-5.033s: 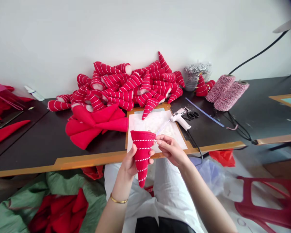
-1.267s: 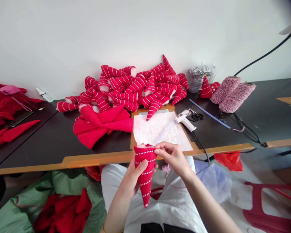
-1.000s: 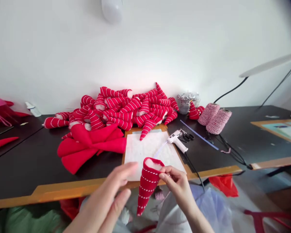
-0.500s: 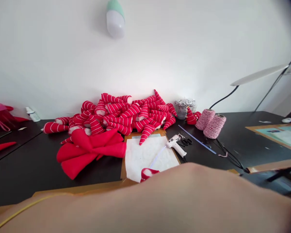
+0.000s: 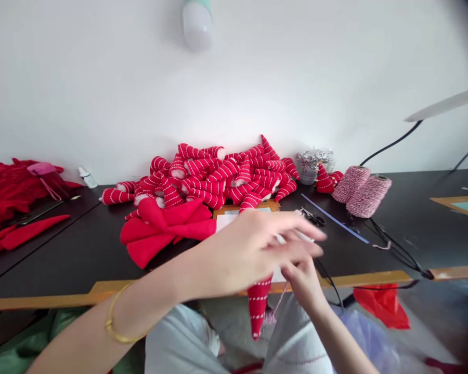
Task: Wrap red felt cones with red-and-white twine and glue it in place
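Note:
My left hand (image 5: pixel 253 244), with a gold bangle (image 5: pixel 111 324) on its wrist, reaches across over the right one. Its fingers are stretched out, apart and slightly blurred; the thumb is hidden. Just beneath them is my right hand (image 5: pixel 304 280), fingers curled and partly covered. Pink-and-white twine (image 5: pixel 281 297) hangs from its fingertips to a small tangle near the lap. Under my left palm a red cone with white stitched stripes (image 5: pixel 258 306) points tip down; its wide end is hidden. Behind the hands lies a white sheet (image 5: pixel 226 222), mostly covered.
Striped red cones (image 5: pixel 203 176) are heaped against the wall, with plain red felt cones (image 5: pixel 159 228) in front. To the right are scissors (image 5: pixel 314 217), a blue strip (image 5: pixel 335 218), two twine spools (image 5: pixel 368 195) and a lamp (image 5: pixel 444 104). More red fabric (image 5: pixel 8 192) lies left, beside a small bottle (image 5: pixel 88 177).
The arm that blocked the lower view has drawn back, and both hands now show together with the striped cone between them and the lap. The view has shifted left; the glue gun is now covered.

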`<state>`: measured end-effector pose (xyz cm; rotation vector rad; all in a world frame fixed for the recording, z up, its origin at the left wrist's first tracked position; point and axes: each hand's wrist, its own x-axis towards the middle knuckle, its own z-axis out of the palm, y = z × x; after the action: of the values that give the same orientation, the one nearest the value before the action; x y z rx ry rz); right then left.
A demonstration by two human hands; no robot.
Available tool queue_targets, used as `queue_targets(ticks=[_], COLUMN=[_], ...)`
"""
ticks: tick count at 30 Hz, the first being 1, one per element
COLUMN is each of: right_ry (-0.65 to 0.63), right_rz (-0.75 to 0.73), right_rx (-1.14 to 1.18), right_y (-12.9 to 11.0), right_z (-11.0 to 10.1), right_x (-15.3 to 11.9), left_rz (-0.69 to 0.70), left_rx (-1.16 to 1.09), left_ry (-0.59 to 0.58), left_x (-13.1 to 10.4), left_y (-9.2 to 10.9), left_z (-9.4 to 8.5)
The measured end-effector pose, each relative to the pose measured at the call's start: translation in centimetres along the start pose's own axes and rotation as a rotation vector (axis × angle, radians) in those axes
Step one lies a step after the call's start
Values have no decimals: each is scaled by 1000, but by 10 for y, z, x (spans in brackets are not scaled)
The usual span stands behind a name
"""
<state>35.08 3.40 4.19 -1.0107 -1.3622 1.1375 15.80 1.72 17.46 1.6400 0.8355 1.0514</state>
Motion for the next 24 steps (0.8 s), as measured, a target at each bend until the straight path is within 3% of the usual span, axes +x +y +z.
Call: queue_targets(ticks=[1,2,3,6,9,11,14,18,24], right_ry=[10,7,-14,-134,-192,-195,-203,-263,-378], right_rz=[-3,-1,2,4,-7,-6,26,103,166], right_rx=[33,76,123,198,162,149,152,170,207], right_y=[-1,-2,-3,-8,-4,7,28,43,39], right_z=[0,0,0,6,18,28,36,36,33], right_x=[13,30,49,107,150,165,171,164,158], left_rz=[35,87,145,201,156,140,151,139,-9], left_rx=[98,186,249,316,235,230,240,186,193], left_ry=[-60,-25,90,401,557,568,548,520,275], left_x=[15,30,42,71,88,94,96,92,82], left_y=[3,0,-9,-62,-120,-148,-170,-176,-171], left_z=[-9,-17,-26,-58,-83,-91,-91,-84,-76])
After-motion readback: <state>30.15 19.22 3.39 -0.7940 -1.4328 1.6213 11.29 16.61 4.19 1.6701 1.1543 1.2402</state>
